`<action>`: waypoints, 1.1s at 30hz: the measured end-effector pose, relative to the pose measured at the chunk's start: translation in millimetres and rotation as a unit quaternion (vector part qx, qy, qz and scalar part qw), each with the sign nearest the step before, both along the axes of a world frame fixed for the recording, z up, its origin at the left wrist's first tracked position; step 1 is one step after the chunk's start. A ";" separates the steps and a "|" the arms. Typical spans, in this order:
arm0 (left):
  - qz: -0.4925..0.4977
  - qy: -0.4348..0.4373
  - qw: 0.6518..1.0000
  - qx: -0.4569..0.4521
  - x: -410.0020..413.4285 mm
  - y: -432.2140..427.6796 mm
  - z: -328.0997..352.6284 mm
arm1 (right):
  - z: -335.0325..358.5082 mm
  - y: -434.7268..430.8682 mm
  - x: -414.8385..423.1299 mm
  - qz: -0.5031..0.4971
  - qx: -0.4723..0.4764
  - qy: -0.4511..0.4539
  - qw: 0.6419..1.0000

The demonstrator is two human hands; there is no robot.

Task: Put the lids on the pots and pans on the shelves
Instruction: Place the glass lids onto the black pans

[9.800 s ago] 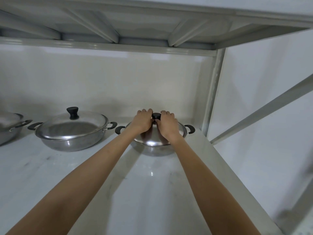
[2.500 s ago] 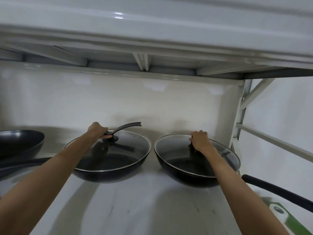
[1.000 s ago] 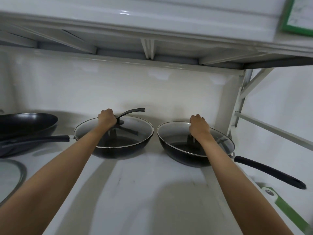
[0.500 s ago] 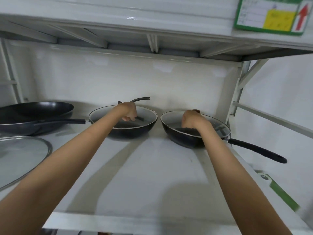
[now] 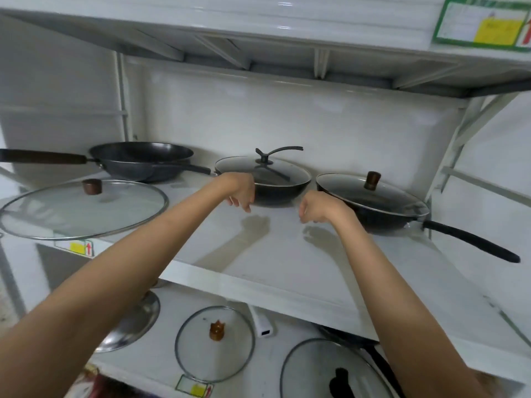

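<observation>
Two bare forearms reach over a white metal shelf (image 5: 287,271). The left hand (image 5: 240,193) and right hand (image 5: 314,209) hang just above the shelf, fingers loosely curled downward, holding nothing. At twelve o'clock sits a black pan with a glass lid and curved black handle (image 5: 264,175). At two o'clock, a black long-handled pan under a glass lid with a brown knob (image 5: 373,196). At ten o'clock, an uncovered dark wok (image 5: 143,159). At nine o'clock, a loose large glass lid with a brown knob (image 5: 83,208) lies flat on the shelf.
</observation>
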State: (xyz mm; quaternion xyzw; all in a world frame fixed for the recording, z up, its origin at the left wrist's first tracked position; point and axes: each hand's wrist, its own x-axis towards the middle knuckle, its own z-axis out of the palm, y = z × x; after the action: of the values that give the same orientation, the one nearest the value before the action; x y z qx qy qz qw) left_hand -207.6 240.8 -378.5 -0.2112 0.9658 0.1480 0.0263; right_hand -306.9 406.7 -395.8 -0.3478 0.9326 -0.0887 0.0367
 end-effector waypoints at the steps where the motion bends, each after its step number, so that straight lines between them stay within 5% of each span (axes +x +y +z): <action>1: 0.008 0.003 1.000 -0.006 16.0 -7.7 -0.8 | -0.9 -13.5 12.0 0.011 -0.002 0.000 1.000; 13: 0.132 -0.029 0.988 -0.068 191.2 -169.9 11.0 | -4.4 -223.0 143.1 0.167 -0.063 -0.021 0.984; 33: 0.267 0.004 0.964 0.017 148.0 -311.6 -34.3 | -27.8 -402.4 151.5 0.309 -0.068 -0.089 0.944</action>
State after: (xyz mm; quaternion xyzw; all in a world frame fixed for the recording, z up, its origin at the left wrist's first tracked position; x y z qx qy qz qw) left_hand -59.6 -70.7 -412.8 -0.4603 0.8718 0.1671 -0.0139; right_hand -155.4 4.4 -423.6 -0.6111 0.7642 -0.1665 0.1220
